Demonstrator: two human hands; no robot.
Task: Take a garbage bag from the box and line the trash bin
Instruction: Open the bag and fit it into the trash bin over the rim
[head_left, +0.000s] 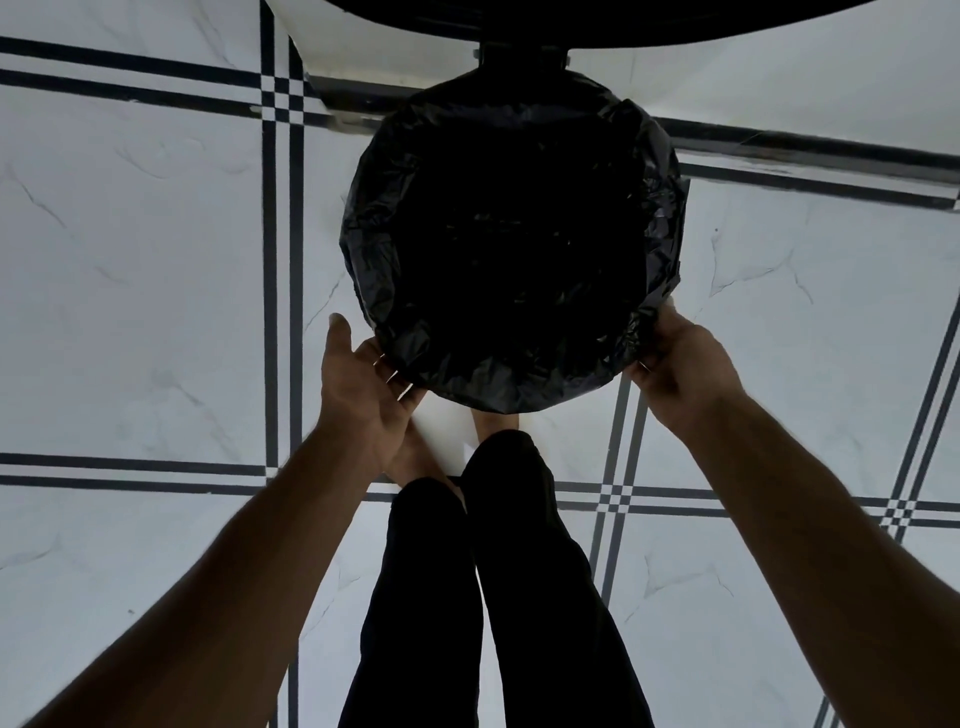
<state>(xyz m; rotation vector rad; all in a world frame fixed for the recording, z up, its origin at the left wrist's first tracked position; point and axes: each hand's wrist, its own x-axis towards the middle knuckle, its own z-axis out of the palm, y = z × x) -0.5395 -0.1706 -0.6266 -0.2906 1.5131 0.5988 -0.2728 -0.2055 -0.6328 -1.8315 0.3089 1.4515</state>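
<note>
Our left hand lies open, palm against the near-left rim of the bin, fingers tucked under the black bag. Our right hand pinches the bag's edge at the near-right rim. Between them, the bag covers the bin's mouth.

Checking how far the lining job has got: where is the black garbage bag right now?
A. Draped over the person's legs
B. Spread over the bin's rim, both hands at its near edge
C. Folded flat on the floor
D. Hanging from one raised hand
B: the garbage bag covers the round bin's opening, with the left hand and right hand at its near edge.
</note>
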